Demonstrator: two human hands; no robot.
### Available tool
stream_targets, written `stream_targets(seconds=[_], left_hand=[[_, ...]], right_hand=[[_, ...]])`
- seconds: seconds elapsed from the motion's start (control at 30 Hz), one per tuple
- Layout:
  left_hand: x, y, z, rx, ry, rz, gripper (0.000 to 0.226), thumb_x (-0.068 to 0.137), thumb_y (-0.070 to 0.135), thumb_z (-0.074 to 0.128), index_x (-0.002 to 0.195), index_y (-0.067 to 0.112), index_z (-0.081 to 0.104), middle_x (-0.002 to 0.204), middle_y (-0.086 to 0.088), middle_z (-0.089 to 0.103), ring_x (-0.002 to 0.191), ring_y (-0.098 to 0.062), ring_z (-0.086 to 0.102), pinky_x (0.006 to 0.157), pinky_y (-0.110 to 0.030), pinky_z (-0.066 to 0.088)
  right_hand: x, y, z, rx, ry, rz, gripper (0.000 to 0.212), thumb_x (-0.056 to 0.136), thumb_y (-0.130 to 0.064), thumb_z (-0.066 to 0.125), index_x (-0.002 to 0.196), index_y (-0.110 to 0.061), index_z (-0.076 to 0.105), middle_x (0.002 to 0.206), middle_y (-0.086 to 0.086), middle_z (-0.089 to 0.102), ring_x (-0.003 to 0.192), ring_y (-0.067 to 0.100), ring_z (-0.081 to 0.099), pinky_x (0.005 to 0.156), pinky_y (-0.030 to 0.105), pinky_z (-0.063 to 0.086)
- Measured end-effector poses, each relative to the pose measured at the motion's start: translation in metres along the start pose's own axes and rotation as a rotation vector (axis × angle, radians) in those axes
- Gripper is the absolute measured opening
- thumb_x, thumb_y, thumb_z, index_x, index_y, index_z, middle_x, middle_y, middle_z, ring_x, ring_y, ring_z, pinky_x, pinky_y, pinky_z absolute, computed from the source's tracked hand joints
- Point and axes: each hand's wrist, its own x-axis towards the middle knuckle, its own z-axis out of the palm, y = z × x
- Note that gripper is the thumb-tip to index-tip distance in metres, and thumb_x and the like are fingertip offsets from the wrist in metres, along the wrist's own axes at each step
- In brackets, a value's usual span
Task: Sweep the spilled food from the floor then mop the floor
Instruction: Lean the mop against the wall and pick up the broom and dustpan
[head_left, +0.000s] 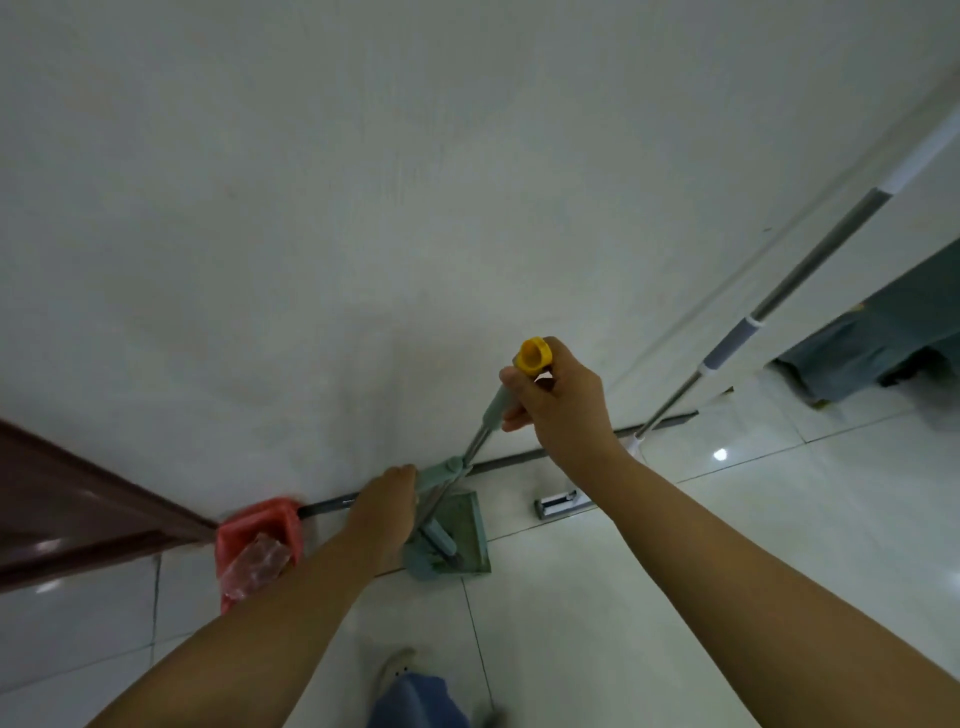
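Against the white wall (363, 208), your right hand (563, 402) is closing its fingers round the light, stiff broom handle (493, 410) beneath its yellow cap (534, 356), your left hand (387, 501) seemingly gripping lower, above the dustpan (460, 535).
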Motion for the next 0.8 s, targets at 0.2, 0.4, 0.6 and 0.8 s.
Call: stream_targets(seconds=[0.2,0.4,0.6,0.8], left_hand=[[0.025,0.000,-0.007,0.011,0.023,0.006,0.031,0.099,0.020,0.038,0.128,0.011,0.045,0.120,-0.011,0.055,0.103,-0.027,0.059,0.083,-0.034,0.045],[0.031,0.014,-0.004,0.062,0.003,-0.057,0.038,0.098,0.011,0.037,0.135,0.013,0.038,0.120,-0.010,0.053,0.104,-0.025,0.057,0.082,-0.032,0.047],[0.023,0.042,-0.011,0.179,-0.027,-0.060,0.055,0.095,0.007,0.036,0.147,0.016,0.023,0.135,-0.010,0.043,0.120,-0.025,0.046,0.097,-0.034,0.043],[-0.001,0.066,-0.021,0.228,-0.046,-0.092,0.055,0.094,0.010,0.038,0.147,0.016,0.025,0.141,-0.008,0.040,0.128,-0.025,0.041,0.103,-0.034,0.037]], right_hand=[[0.029,-0.001,0.004,0.014,-0.022,-0.034,0.013,0.091,-0.012,0.061,0.091,-0.002,0.052,0.068,0.003,0.056,0.050,0.014,0.062,0.057,0.034,0.060],[0.047,-0.002,0.000,-0.028,-0.089,-0.083,0.018,0.091,-0.014,0.061,0.081,-0.014,0.046,0.064,0.000,0.054,0.050,0.018,0.061,0.058,0.041,0.060],[0.049,0.014,-0.017,-0.096,-0.186,-0.030,0.022,0.089,-0.017,0.064,0.098,0.000,0.054,0.072,0.007,0.061,0.060,0.029,0.065,0.066,0.051,0.058],[0.044,0.026,-0.028,-0.181,-0.269,-0.029,0.018,0.090,-0.016,0.062,0.102,-0.004,0.054,0.092,0.004,0.054,0.068,0.027,0.064,0.063,0.038,0.060]])
